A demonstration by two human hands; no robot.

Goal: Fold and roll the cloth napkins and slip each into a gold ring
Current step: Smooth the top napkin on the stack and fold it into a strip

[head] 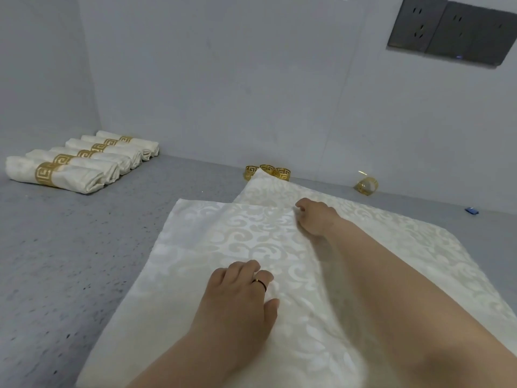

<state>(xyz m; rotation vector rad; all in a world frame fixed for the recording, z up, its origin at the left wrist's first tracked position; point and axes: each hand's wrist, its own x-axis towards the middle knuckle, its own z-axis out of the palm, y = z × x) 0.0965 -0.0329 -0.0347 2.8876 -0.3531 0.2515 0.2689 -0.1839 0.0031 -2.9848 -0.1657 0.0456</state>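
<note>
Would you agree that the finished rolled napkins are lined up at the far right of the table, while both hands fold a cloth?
Not quite: in the head view the rolled napkins lie at the far left. The left hand and right hand are indeed on the cloth.

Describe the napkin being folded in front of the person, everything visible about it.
The napkin is a large cream-white cloth with a woven, slightly glossy scroll pattern. It lies spread on the grey speckled counter, its far corner reaching the cluster of gold rings by the wall. Its left part is folded over, giving a layered edge. The left hand rests on the near part; the right hand has curled fingers at the fold's edge farther back. Both forearms lie over it.
</note>
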